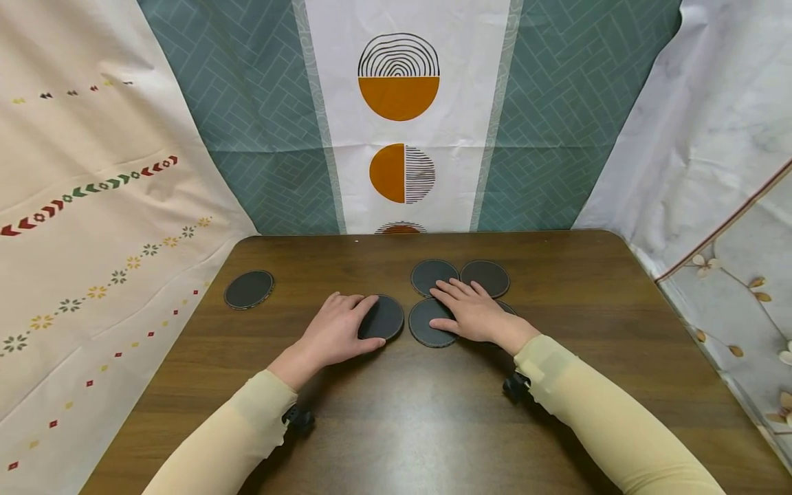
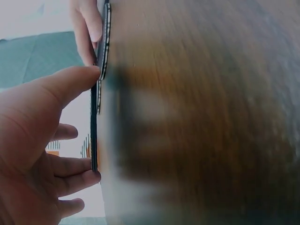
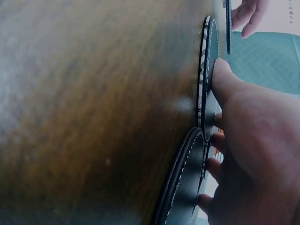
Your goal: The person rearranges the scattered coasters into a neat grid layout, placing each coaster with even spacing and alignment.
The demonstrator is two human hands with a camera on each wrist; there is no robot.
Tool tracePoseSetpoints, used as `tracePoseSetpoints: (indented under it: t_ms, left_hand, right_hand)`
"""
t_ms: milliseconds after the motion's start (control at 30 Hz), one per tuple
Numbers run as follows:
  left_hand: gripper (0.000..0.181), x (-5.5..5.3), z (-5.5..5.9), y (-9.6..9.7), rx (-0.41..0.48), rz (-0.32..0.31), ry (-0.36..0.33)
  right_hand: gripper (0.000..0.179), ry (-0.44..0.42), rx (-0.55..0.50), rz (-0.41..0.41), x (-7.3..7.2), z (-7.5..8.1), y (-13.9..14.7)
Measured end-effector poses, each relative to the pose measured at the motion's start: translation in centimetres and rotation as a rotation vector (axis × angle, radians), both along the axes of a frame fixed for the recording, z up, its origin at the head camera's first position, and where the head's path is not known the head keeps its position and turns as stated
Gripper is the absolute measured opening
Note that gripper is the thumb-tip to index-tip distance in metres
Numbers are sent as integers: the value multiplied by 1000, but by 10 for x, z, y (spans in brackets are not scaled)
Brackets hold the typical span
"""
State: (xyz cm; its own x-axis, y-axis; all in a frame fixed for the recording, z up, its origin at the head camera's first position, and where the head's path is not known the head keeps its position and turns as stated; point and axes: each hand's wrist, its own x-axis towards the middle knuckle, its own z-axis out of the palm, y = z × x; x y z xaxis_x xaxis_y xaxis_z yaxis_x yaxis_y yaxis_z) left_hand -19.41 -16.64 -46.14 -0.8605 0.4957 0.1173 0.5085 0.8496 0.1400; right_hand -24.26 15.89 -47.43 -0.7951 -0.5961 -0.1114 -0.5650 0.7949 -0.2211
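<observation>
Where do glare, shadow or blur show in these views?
Head: mostly clear, pale glare on the near part of the table, shadows beside both sleeves; left wrist: tabletop smeared and soft, a dark hazy patch beside the disc held by the left hand; right wrist: wood grain blurred, white stitching on the nearest disc readable.

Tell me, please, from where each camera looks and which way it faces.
Head: worn on the head, facing forward and down at the table; left hand, right hand and sleeves show.
Left wrist: worn there, facing the left hand holding a dark disc.
Right wrist: worn there, facing the right hand touching another disc.
The wrist views share both hands.
</observation>
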Motion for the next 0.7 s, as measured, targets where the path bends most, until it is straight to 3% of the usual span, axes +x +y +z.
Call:
tracePoseSetpoints:
  t_ms: [400, 700]
  left_hand:
    - [86, -3, -3, 9, -32, -8, -41]
    - [85, -3, -2, 9, -44, 0, -56]
  right_hand:
    - [84, 24, -34, 4, -12, -20, 5]
    - [85, 14, -31, 2, -12, -18, 5]
